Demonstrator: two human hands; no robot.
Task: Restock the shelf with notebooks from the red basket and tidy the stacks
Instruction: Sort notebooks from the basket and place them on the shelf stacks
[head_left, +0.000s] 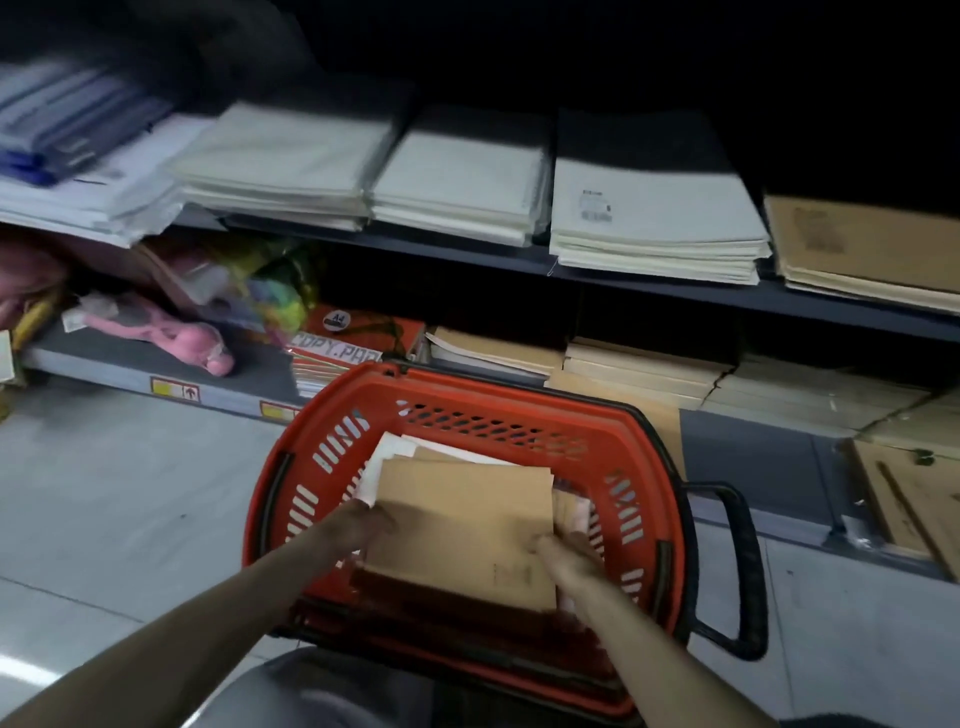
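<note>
Your left hand (366, 522) and right hand (569, 556) each grip a side of the flat brown notebooks (462, 514), thumbs on top. The notebooks sit inside the red basket (327, 415), which is hard plastic with lots of little holes and a black handle (748, 571). It rests on smooth grey floor tiles (104, 493). Neat white paper stacks (649, 208) lie on the dark shelf (675, 283) above.

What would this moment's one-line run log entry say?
stage: pickup | left grip: holds brown notebook left edge | right grip: holds right edge | brown notebook: inside red basket
</note>
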